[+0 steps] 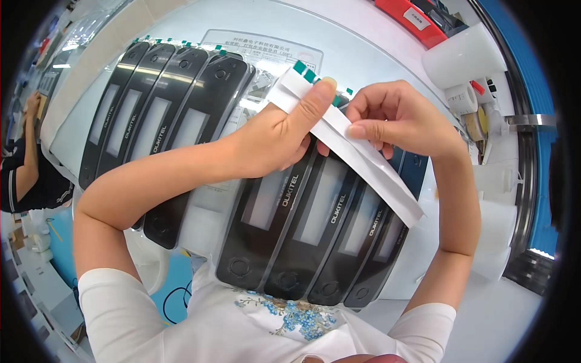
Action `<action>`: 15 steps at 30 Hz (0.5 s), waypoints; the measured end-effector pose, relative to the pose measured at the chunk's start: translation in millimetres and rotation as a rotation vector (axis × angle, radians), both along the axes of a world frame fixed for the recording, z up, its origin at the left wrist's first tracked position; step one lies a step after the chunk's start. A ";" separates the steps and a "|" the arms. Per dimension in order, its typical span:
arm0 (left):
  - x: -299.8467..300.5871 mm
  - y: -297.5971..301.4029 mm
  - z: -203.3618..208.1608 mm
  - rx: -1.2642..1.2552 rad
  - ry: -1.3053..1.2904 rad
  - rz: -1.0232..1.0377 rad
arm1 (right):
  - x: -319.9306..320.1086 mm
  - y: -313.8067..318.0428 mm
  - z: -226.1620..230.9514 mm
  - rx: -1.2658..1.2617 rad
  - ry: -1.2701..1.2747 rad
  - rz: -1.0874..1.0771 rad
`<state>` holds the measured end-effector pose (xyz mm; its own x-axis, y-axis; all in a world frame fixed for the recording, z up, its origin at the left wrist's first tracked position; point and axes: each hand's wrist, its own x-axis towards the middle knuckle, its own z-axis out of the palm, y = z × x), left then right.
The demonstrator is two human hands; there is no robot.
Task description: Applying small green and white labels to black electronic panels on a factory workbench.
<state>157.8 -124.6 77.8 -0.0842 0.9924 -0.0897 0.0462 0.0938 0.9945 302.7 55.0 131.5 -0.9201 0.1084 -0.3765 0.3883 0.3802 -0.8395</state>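
Observation:
My left hand (281, 133) grips a long folded white paper strip (378, 169), thumb on top, fingers curled beneath. Green tabs (305, 71) show at the strip's upper end. The strip slants across a row of black glossy panels (311, 221) with pale rectangular windows, which lie overlapping in front of me. My right hand (405, 118) is closed in a pinch at the strip's far edge, its thumb over the paper. Whatever lies between those fingertips is hidden. Another green tab (349, 92) peeks out beside the right fingers.
To the left lies a second row of similar black panels (203, 78) with green tabs on top. A printed sheet (266, 45) sits behind. At right are a red bin (411, 21) and white rolls (463, 57). Another person's arm (27, 151) is at far left.

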 end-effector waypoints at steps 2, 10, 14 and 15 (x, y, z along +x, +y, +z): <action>-0.5 -0.9 3.0 -0.036 -0.096 -0.011 | -3.4 -4.9 0.9 -0.071 -0.041 -0.037; -16.7 -13.4 -10.9 0.079 0.231 0.060 | -20.9 7.7 -3.8 -0.059 0.182 -0.076; -30.6 -8.6 -22.1 0.407 0.954 0.200 | -48.0 22.7 -19.9 0.129 0.083 -0.103; -33.0 -8.3 -27.2 0.390 1.022 0.174 | -55.3 23.1 -20.8 0.131 0.056 -0.099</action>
<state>124.9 -132.9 50.6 -0.0816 0.9047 0.4182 0.8788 -0.1326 0.4583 247.4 78.1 110.7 -0.9215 0.2443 -0.3021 0.3836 0.4499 -0.8065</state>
